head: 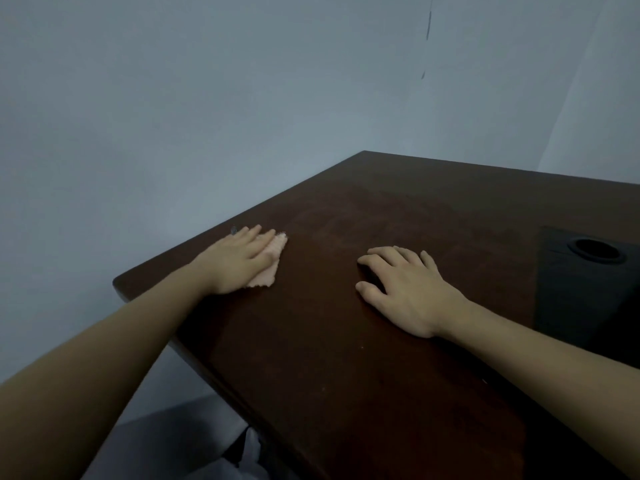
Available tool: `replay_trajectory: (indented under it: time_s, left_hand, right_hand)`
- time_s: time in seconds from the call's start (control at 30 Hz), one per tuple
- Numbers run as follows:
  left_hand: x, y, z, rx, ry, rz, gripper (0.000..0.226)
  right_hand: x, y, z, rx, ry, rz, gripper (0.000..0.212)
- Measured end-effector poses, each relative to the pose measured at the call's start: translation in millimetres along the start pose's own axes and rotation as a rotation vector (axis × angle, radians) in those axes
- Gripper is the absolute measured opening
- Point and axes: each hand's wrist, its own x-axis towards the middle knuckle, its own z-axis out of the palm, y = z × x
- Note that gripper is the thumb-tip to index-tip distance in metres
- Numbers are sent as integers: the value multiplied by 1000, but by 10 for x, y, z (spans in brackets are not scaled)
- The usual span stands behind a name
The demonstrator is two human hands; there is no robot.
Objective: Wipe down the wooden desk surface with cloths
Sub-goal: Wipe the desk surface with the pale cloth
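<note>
Left hand (239,263) flat, fingers together, pinning pink cloth (268,268) near desk (346,341) left edge; right hand (401,289) spread, possibly over a dark cloth; risk: cloth slips off edge

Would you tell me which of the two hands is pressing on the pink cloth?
The left hand is, flat on the pink cloth; the right hand shows none.

The desk (346,323) is dark brown wood, smooth with a dull sheen, faintly smeared toward its far corner; the cloth (272,261) near its left edge is soft, matt pink fabric; the black box (581,289) at the right edge looks matt
</note>
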Motion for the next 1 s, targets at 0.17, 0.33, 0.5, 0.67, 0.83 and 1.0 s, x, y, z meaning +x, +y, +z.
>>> replay_trajectory:
  time_s: [0.17,0.33,0.5,0.67,0.83,1.0]
  left_hand:
    - [376,-170,1,-151,58,-106,59]
    - [110,-39,-19,-162,24,-68,95]
    - [-629,365,38,-238,92,124,96]
    - [-961,212,77,-320,68,188,82]
    - [-585,-375,127,-334,64,146,82]
    - [-399,-662,153,-366,76,60,78]
  right_hand:
    - [6,10,6,1,9,-4,58]
    - [-6,-15,-9,-1,5,-2,57]
    - [-2,-20,-12,-15,-11,5,58]
    - [-4,-21,-11,-22,-30,14,59]
    - [9,3,9,-18,-2,1,59]
    - [20,8,9,-14,12,-9,58]
